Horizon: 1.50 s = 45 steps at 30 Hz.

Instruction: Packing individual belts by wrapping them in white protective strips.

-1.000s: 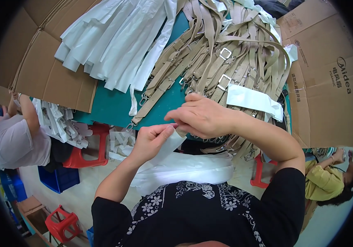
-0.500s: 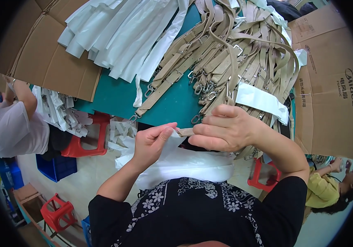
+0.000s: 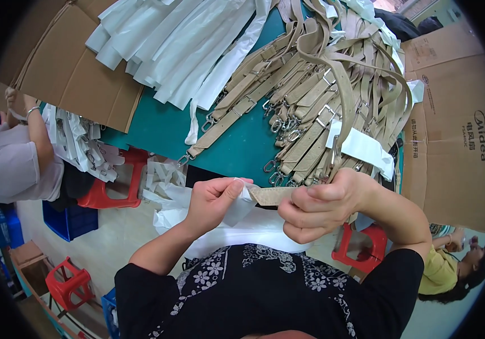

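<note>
Between my hands stretches a beige strap [image 3: 269,196] with stitched edges. My left hand [image 3: 211,206] pinches a thin white sleeve [image 3: 240,209] at the strap's left end; how far the strap sits inside it is hidden. Closed fingers of my right hand [image 3: 324,206] grip the strap farther right, and its continuation rises beyond this hand toward the pile. Just past my hands lies that pile of beige straps [image 3: 310,150] with silver buckles and clasps. One strap [image 3: 220,129] lies apart at its left, and a white sleeve [image 3: 361,148] rests across the right side.
Flat white sleeves [image 3: 180,51] overlap on the green tabletop [image 3: 163,124]. Cardboard boxes [image 3: 84,73] flank the table, another box [image 3: 451,130] being at right. Red stools [image 3: 70,285], a blue crate [image 3: 70,219] and two co-workers, one at each side, are around. White material [image 3: 225,237] covers my lap.
My right hand has drawn back toward me and slightly right, and more strap shows between the hands. The left hand keeps its pinch on the white sleeve.
</note>
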### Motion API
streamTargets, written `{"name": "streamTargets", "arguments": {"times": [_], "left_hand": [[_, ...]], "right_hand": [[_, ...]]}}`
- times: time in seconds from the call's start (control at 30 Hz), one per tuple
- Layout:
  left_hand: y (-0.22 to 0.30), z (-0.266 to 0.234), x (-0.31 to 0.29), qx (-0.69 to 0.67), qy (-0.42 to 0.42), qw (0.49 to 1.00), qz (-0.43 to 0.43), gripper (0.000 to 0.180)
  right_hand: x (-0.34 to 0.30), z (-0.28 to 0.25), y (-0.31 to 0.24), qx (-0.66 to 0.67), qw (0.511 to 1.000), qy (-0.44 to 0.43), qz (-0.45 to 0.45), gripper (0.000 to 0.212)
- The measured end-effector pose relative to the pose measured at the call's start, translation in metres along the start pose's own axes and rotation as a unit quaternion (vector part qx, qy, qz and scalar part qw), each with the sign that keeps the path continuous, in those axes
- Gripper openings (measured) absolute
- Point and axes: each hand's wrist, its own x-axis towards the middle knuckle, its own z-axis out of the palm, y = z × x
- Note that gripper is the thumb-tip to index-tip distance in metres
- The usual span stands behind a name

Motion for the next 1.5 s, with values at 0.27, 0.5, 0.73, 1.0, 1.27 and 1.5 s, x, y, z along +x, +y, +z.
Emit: {"name": "streamTargets", "arguments": {"times": [0.27, 0.5, 0.73, 1.0, 1.27, 1.5], "left_hand": [[0.006, 0.006, 0.002, 0.1, 0.027, 0.976, 0.192, 0.02], [0.006, -0.016, 0.003, 0.177, 0.006, 0.98, 0.092, 0.016], [-0.015, -0.048, -0.004, 0.155, 0.09, 0.981, 0.075, 0.022], [-0.004, -0.024, 0.009, 0.172, 0.111, 0.967, 0.153, 0.022], [-0.013, -0.022, 0.007, 0.107, 0.069, 0.983, 0.131, 0.023], [-0.028, -0.019, 0.013, 0.344, 0.04, 0.879, 0.328, 0.097]], "right_hand": [[0.015, 0.009, 0.017, 0.238, 0.946, -0.104, 0.194, 0.024], [0.03, 0.059, 0.002, 0.483, 0.8, -0.069, 0.35, 0.035], [-0.039, 0.079, 0.034, 0.261, 0.871, -0.237, 0.342, 0.032], [0.029, 0.026, 0.04, 0.348, 0.852, -0.222, 0.322, 0.024], [0.024, 0.038, 0.039, 0.537, 0.687, -0.287, 0.396, 0.032], [0.032, 0.029, 0.042, 0.641, 0.466, -0.281, 0.541, 0.032]]}}
